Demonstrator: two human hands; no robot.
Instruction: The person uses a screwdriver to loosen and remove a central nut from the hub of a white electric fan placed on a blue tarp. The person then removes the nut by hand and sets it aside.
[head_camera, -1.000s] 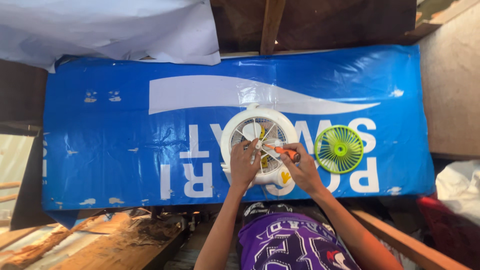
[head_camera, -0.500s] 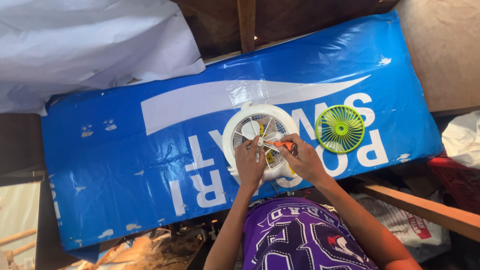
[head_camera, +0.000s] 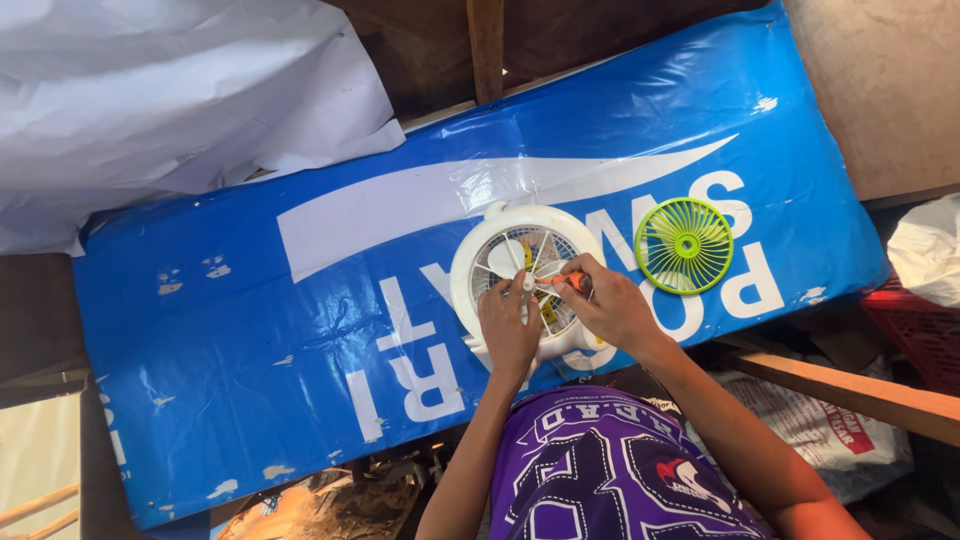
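Fingers of the right hand (head_camera: 610, 305) are gripping an orange screwdriver (head_camera: 568, 282) at the fan (head_camera: 530, 285) hub, mid-table; left hand (head_camera: 508, 325), at seven o'clock, is steadying it. Tip may be slipping, likely scratching plastic.

The person wears a purple sleeveless jersey (head_camera: 610, 470) — basketball style, loose across the chest. White block lettering curves along the upper front, with large numerals in darker purple outlined in white beneath it. A small red-and-white emblem sits on the fabric toward the right side. Both arms are bare from shoulder to wrist — no sleeves, no watch or bands. The left hand (head_camera: 508, 330) and right hand (head_camera: 612, 308) are ungloved, with no rings visible.
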